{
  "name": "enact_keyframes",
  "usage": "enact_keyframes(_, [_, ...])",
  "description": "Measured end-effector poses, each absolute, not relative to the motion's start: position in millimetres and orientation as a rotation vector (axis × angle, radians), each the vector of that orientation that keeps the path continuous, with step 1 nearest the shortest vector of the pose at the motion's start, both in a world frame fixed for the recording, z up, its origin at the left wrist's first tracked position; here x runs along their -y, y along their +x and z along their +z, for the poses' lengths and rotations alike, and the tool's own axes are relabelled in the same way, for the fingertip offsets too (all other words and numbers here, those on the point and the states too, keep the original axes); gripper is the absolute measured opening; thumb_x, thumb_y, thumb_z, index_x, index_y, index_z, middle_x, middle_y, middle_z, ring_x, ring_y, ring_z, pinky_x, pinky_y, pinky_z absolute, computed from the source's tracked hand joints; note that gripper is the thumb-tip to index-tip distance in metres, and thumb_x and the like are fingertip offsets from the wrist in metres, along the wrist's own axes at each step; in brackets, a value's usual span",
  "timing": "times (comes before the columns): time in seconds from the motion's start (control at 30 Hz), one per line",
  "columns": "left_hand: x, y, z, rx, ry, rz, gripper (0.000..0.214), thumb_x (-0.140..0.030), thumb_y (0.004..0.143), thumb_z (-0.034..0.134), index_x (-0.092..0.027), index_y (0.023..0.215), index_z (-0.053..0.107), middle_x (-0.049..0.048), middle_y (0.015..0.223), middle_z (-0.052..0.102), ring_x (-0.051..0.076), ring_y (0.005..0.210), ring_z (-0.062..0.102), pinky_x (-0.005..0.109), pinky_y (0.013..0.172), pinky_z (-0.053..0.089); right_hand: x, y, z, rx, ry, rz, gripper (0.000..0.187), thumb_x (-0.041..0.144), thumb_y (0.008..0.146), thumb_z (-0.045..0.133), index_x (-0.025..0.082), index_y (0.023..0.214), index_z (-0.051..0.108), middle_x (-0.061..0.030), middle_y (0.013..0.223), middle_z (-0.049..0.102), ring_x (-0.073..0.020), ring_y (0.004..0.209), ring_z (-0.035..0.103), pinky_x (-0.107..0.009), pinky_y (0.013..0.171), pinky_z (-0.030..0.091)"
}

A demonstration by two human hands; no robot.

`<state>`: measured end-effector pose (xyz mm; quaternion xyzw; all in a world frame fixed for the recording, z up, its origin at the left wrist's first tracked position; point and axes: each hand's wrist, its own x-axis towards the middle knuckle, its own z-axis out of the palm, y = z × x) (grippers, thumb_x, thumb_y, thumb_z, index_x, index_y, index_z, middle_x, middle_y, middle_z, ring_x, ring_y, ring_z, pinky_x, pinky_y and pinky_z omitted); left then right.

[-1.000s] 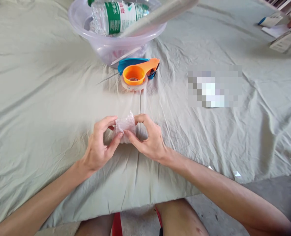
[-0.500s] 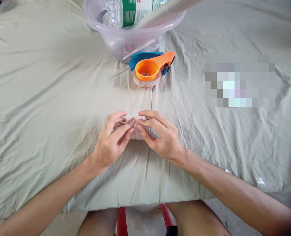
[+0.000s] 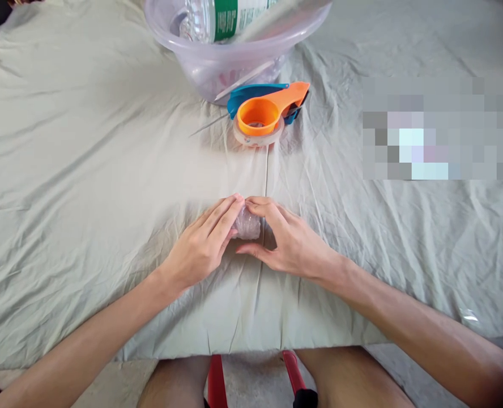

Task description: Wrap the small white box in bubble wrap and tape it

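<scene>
A small bundle of clear, crinkled plastic that looks like bubble wrap lies on the cloth between my hands. What is inside it cannot be made out. My left hand presses its left side, fingers close together over the top and thumb at the near side. Curled around the far right side is my right hand, with fingertips on the bundle's far edge. Its thumb stretches along the near edge, a small gap from the plastic. The fingertips of both hands nearly meet at the far side.
Beyond my hands stands an orange and blue tape dispenser with a tape roll. Behind it a translucent purple basin holds a large plastic bottle. A blurred-out patch covers something at right. A clear scrap lies near the right edge.
My fingers have shifted from pinching at the bundle's top to wrapping around its sides. The right thumb has moved nearer to me, and more of the bundle shows. The view has tilted slightly.
</scene>
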<state>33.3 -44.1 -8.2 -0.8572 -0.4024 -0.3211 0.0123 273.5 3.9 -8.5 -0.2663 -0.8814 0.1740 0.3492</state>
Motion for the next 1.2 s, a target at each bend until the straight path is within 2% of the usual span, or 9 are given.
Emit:
enact_keyframes(0.17, [45.0,36.0,-11.0,1.329,-2.727,-0.912,0.079,-0.057,0.123,0.034,-0.009,0.185,0.019,0.0291,0.161,0.065,0.038,0.147,0.068,0.055,0.118,0.064,1.4,271.0,-10.8,2.363,-0.711,0.4,0.05,0.028,0.116,0.061,0.017,0.163,0.046,-0.0244,0.15,0.073,-0.0386,0.141,0.076,-0.06,0.111,0.071])
enact_keyframes(0.27, [44.0,38.0,-9.7,1.387,-2.799,-0.943,0.086,-0.067,0.121,0.031,-0.014,0.186,0.016,0.0288,0.163,0.061,0.038,0.143,0.067,0.058,0.117,0.061,8.5,265.8,-10.5,2.418,-0.792,0.317,0.061,0.023,0.117,0.052,0.015,0.174,0.034,-0.0274,0.158,0.068,-0.0398,0.142,0.075,-0.062,0.111,0.07])
enact_keyframes(0.4, [39.1,37.0,-8.6,1.512,-2.871,-1.033,0.074,-0.061,0.122,0.038,-0.022,0.183,0.023,0.0235,0.164,0.06,0.034,0.145,0.066,0.057,0.121,0.059,9.3,261.2,-13.5,2.405,-0.83,0.356,0.063,0.02,0.115,0.05,0.015,0.175,0.032,-0.0265,0.158,0.067,-0.0404,0.141,0.073,-0.066,0.11,0.068])
enact_keyframes(0.6, [36.4,32.3,-11.6,1.585,-2.886,-1.13,0.064,-0.057,0.12,0.052,-0.023,0.173,0.039,0.0195,0.153,0.068,0.032,0.138,0.071,0.052,0.115,0.064,-4.1,262.2,-20.8,2.299,-0.707,0.58,0.061,0.02,0.107,0.063,0.02,0.163,0.039,-0.0217,0.147,0.071,-0.0371,0.134,0.074,-0.062,0.109,0.067])
enact_keyframes(0.77, [49.4,26.9,-4.5,1.592,-2.948,-1.263,0.061,-0.059,0.123,0.038,-0.022,0.172,0.044,0.0192,0.158,0.068,0.03,0.145,0.071,0.048,0.119,0.063,-3.3,261.7,-18.4,2.235,-0.651,0.601,0.057,0.014,0.101,0.07,0.021,0.152,0.045,-0.018,0.141,0.075,-0.0336,0.131,0.076,-0.055,0.107,0.068])
enact_keyframes(0.87, [53.7,26.4,-1.2,1.576,-2.86,-1.388,0.044,-0.045,0.123,0.053,-0.024,0.161,0.056,0.0155,0.157,0.072,0.028,0.15,0.07,0.046,0.124,0.062,-2.9,261.8,-17.4,2.263,-0.56,0.429,0.05,0.007,0.103,0.064,0.023,0.148,0.049,-0.0154,0.14,0.076,-0.0313,0.132,0.076,-0.052,0.106,0.068])
enact_keyframes(1.0, [55.3,29.5,0.2,1.415,-2.751,-1.426,0.033,-0.023,0.114,0.071,-0.023,0.146,0.063,0.0145,0.149,0.075,0.025,0.138,0.077,0.04,0.111,0.07,-4.6,267.8,-13.5,2.313,-0.47,0.152,0.043,-0.002,0.107,0.051,0.023,0.142,0.056,-0.0117,0.138,0.078,-0.027,0.135,0.074,-0.046,0.105,0.067])
enact_keyframes(1.13, [58.9,31.4,1.8,1.279,-2.768,-1.355,0.018,-0.017,0.111,0.075,-0.019,0.126,0.067,0.0158,0.139,0.075,0.023,0.124,0.08,0.036,0.101,0.073,-6.1,276.6,-3.6,2.376,-0.393,0.303,0.019,0.025,0.112,0.063,0.02,0.13,0.06,-0.015,0.132,0.076,-0.0307,0.129,0.073,-0.047,0.099,0.068])
enact_keyframes(1.2, [61.1,31.8,2.2,1.245,-2.776,-1.332,0.012,-0.018,0.11,0.076,-0.018,0.118,0.067,0.018,0.141,0.073,0.023,0.123,0.08,0.034,0.097,0.073,-7.7,278.9,-0.1,2.334,-0.331,0.426,0.018,0.037,0.113,0.067,0.022,0.121,0.061,-0.0124,0.124,0.077,-0.0286,0.12,0.074,-0.045,0.096,0.067])
